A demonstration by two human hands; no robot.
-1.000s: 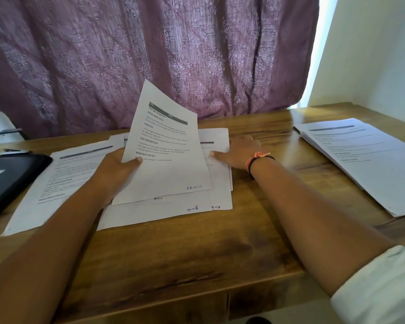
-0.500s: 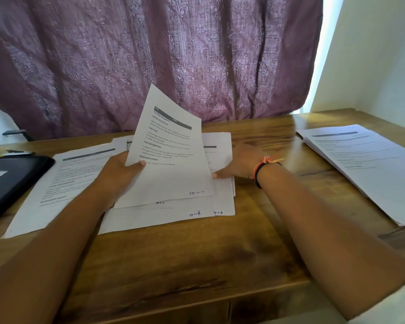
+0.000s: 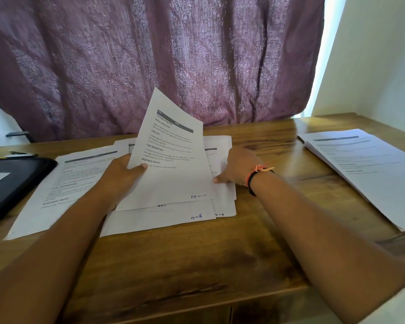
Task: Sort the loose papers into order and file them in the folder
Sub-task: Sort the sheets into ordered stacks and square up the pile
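Sheet (image 3: pixel 171 160): white printed page, hand-marked 10, bowing upright over the loose pile (image 3: pixel 161 220) mid-table.
Left hand (image 3: pixel 122 176): pinching its left edge.
Right hand (image 3: pixel 236 169): sliding nearer than a second ago, thumb reaching the sheet's right edge; fingers hidden, grip unclear.
Meaning: likely readying to slot it in order.
Folder (image 3: pixel 9 183): lying at the table's left edge.

single head-worn view, angled forward and down

the camera sits close above both forearms, facing the curtain (image 3: pixel 150 54); the left hand (image 3: pixel 119 177) gripping the raised sheet (image 3: pixel 173 178) falls near mid-frame, the right hand (image 3: pixel 237 167) just right of that grip, the black folder (image 3: pixel 14 183) far to its left, the paper stack (image 3: pixel 372 171) far to its right.
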